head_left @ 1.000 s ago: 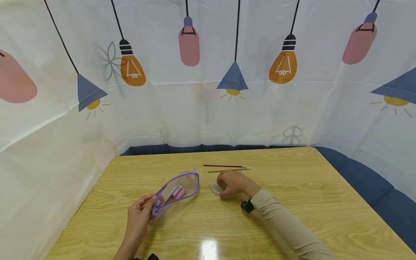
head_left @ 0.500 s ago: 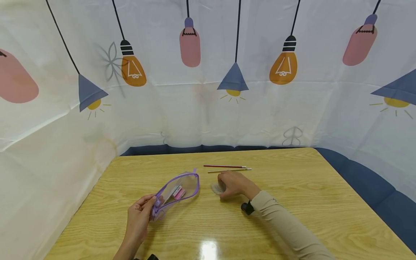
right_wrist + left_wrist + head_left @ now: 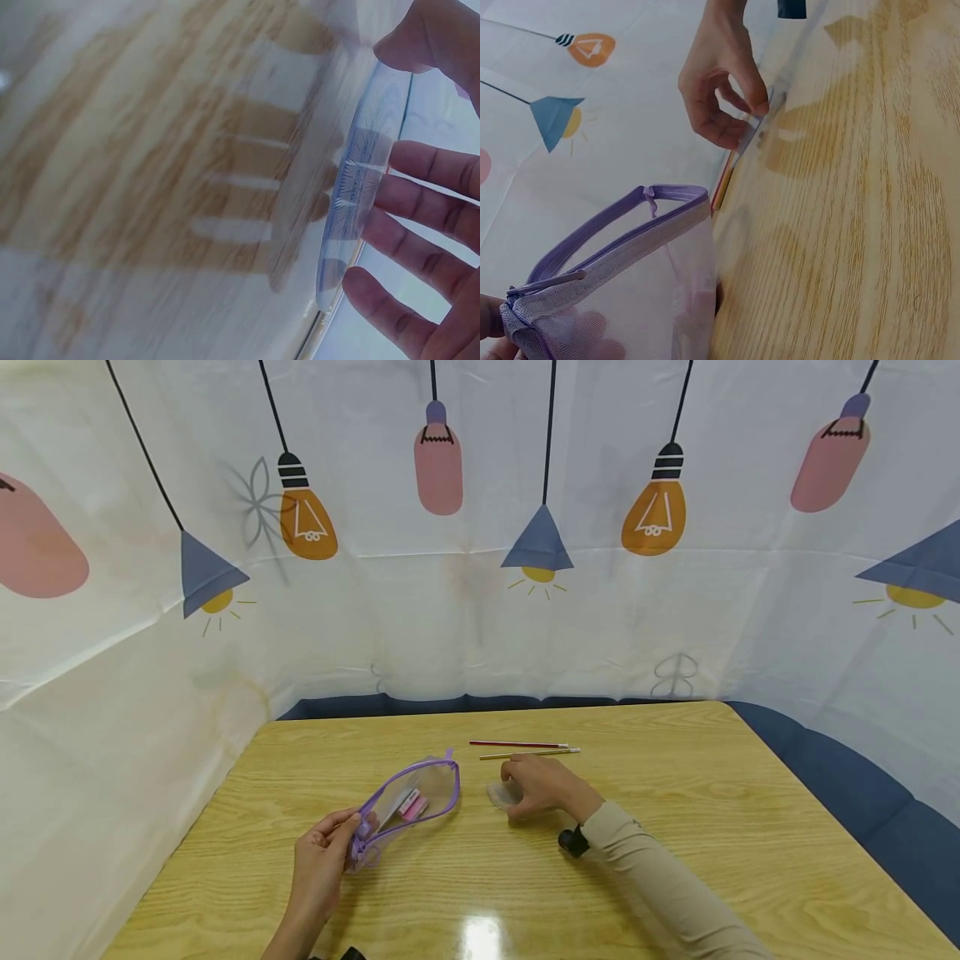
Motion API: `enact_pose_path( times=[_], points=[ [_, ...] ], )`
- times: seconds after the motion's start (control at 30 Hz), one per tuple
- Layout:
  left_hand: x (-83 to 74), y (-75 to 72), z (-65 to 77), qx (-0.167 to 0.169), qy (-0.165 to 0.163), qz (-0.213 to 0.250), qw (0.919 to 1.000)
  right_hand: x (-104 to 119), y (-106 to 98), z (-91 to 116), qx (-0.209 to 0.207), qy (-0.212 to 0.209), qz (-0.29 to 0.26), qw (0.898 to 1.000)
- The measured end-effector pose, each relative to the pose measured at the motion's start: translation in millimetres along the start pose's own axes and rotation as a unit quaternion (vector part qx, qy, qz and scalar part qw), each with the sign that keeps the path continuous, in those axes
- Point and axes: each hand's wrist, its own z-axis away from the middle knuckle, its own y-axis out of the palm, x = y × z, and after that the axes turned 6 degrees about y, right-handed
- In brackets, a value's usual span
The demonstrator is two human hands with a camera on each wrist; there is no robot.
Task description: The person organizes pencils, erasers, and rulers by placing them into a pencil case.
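My left hand (image 3: pixel 318 856) grips one end of a see-through mesh zip pouch (image 3: pixel 641 296) with purple trim. The pouch's mouth gapes upward. Inside it lie a pink-and-white block (image 3: pixel 413 808), which looks like an eraser, and a pale strip whose kind is unclear. My right hand (image 3: pixel 543 787) holds a clear protractor (image 3: pixel 360 180) with blue markings. The thumb is at one end of it and the fingertips lie along its edge. In the left wrist view the protractor stands tilted, close over the table; whether it touches the wood is unclear.
Two pencils, one dark red (image 3: pixel 517 743) and one gold (image 3: pixel 525 753), lie on the wooden table (image 3: pixel 675 793) just beyond my right hand. A dark blue padded seat (image 3: pixel 847 777) runs along the right and back edges. A printed white curtain (image 3: pixel 465 627) hangs behind.
The protractor has shifted slightly and tilted in my right hand, its markings less visible from above. My left hand and the pouch have stayed in place.
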Motion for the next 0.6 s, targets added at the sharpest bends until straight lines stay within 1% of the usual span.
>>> enact_pose_path(
  times=[0.3,0.53,0.6],
  points=[
    [-1.4,0.6,1.5,0.002,0.000,0.006,1.0000,2.2,-2.8,3.7,0.000,-0.010,-0.014,1.000],
    [-3.1,1.8,2.6,0.002,0.002,-0.003,1.0000,1.9,-2.5,6.3,-0.020,-0.037,-0.017,0.999],
    [-3.5,2.1,2.9,0.001,0.001,-0.002,1.0000,3.7,-4.6,7.4,-0.018,-0.035,-0.016,0.999]
  ],
)
